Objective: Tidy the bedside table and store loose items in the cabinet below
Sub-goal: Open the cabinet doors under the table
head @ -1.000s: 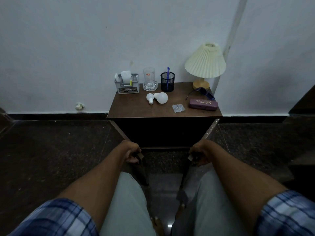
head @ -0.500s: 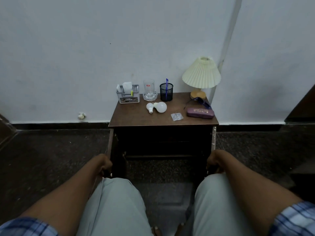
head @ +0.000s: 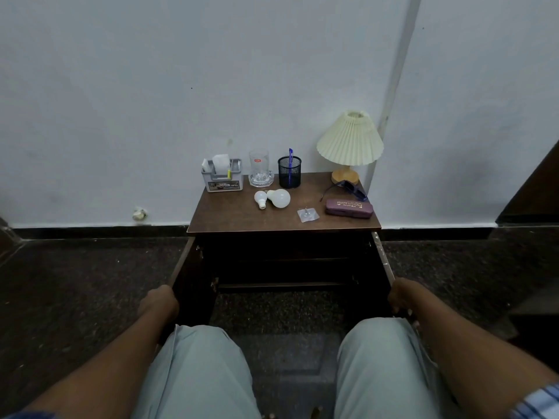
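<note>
A brown bedside table [head: 230, 216] stands against the wall, its two cabinet doors swung wide. My left hand [head: 158, 300] grips the left door [head: 193, 285] at its outer edge. My right hand [head: 400, 296] grips the right door [head: 382, 261]. The cabinet inside [head: 287, 255] is dark, with a shelf edge visible. On top lie two white bulbs [head: 273, 198], a small clear packet [head: 308, 214], a purple glasses case [head: 348, 208] and dark sunglasses [head: 348, 189].
At the back of the tabletop stand a grey organiser [head: 223, 176], a glass on a glass dish [head: 260, 172], a black mesh pen cup [head: 289, 172] with a blue pen, and a cream pleated lamp [head: 350, 143]. My knees fill the foreground. Dark speckled floor surrounds the table.
Both hands have pulled the cabinet doors outward, from near the middle to fully apart, exposing the dark interior. The view has drawn back and the table sits lower in the frame.
</note>
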